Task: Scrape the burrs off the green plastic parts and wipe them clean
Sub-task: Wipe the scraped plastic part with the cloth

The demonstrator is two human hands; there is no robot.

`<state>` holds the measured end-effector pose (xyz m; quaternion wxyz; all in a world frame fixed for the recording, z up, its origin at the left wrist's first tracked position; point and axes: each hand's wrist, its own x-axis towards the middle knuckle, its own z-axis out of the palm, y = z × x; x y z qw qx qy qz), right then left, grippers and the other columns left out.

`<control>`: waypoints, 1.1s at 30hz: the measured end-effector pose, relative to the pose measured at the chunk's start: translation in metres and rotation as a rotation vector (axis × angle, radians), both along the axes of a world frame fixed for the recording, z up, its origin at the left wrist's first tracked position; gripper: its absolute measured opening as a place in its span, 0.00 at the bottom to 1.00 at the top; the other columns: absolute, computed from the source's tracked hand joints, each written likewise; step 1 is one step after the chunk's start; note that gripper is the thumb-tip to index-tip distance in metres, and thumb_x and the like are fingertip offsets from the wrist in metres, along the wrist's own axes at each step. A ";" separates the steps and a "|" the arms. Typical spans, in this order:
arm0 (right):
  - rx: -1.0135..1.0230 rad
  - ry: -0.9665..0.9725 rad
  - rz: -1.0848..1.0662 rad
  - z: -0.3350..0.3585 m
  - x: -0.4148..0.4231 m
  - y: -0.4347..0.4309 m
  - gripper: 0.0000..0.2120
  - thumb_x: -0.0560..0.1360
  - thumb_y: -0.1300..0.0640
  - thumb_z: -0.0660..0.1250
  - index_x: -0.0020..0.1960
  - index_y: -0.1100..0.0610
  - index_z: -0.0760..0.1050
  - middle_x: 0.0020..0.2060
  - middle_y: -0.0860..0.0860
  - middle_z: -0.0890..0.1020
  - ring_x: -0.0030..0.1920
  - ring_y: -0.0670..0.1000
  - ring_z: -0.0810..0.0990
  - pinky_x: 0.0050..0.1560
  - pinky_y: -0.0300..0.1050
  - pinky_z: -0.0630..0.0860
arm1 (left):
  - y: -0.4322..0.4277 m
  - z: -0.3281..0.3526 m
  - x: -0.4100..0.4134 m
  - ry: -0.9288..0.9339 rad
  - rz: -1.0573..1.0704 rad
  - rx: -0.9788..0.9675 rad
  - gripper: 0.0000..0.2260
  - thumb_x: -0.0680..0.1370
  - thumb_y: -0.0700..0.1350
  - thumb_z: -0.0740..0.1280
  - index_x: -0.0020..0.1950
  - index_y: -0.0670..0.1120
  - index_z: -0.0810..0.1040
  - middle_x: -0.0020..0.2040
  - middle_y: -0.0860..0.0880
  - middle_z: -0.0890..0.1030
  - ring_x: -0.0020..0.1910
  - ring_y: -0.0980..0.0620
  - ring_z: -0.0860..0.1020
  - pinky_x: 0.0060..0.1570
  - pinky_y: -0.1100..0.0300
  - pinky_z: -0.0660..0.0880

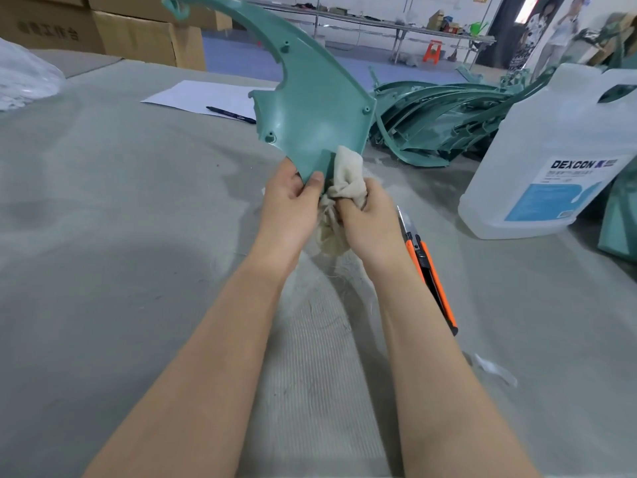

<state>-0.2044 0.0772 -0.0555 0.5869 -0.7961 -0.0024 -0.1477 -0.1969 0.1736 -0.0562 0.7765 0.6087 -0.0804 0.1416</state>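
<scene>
"DEXCON" on the white jug's label [570,188] (smaller print blurred), cardboard box [48,29] characters, probably Chinese

White sheet of paper [206,94] with a pen [230,114], cardboard boxes [138,32] behind, on the grey table [103,201].

Open grey table cover [103,236] is seen from 7 through 10 o'clock. Passage at 1–2 o'clock is blocked by the heap of green parts [444,122]; 3 o'clock is barred by the clear jug [551,150], with the orange knife [431,270] lying close beside.
</scene>
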 end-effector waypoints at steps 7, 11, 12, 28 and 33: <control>-0.134 -0.023 0.017 0.001 0.000 0.000 0.02 0.76 0.63 0.62 0.48 0.60 0.72 0.40 0.52 0.78 0.42 0.52 0.75 0.41 0.46 0.71 | 0.003 0.003 -0.001 0.034 0.010 0.054 0.12 0.81 0.34 0.58 0.56 0.49 0.72 0.51 0.53 0.81 0.53 0.56 0.80 0.55 0.59 0.76; -0.133 -0.031 -0.084 -0.004 0.003 -0.003 0.09 0.76 0.60 0.62 0.37 0.56 0.67 0.30 0.47 0.71 0.32 0.47 0.68 0.30 0.36 0.63 | -0.004 0.004 -0.006 -0.014 -0.009 0.230 0.12 0.81 0.33 0.57 0.61 0.43 0.73 0.55 0.48 0.81 0.52 0.54 0.79 0.56 0.58 0.74; -0.170 -0.041 -0.102 -0.004 0.003 -0.003 0.09 0.76 0.59 0.62 0.37 0.56 0.67 0.31 0.47 0.71 0.32 0.48 0.67 0.29 0.36 0.62 | -0.004 0.005 -0.006 -0.027 -0.004 0.263 0.13 0.80 0.32 0.57 0.62 0.41 0.72 0.56 0.46 0.81 0.53 0.52 0.78 0.57 0.55 0.73; 0.049 -0.067 -0.339 -0.006 0.014 -0.031 0.13 0.77 0.59 0.61 0.34 0.57 0.72 0.30 0.52 0.74 0.35 0.53 0.71 0.38 0.47 0.68 | 0.022 0.004 -0.006 0.053 -0.166 0.609 0.15 0.81 0.36 0.59 0.53 0.57 0.75 0.50 0.54 0.83 0.51 0.51 0.82 0.59 0.48 0.76; 0.346 -0.065 -0.476 -0.005 0.015 -0.043 0.07 0.77 0.60 0.60 0.40 0.55 0.72 0.37 0.51 0.77 0.40 0.50 0.75 0.45 0.48 0.73 | 0.018 0.004 -0.007 0.063 -0.186 0.584 0.11 0.78 0.41 0.59 0.56 0.56 0.72 0.56 0.45 0.81 0.55 0.41 0.79 0.58 0.41 0.74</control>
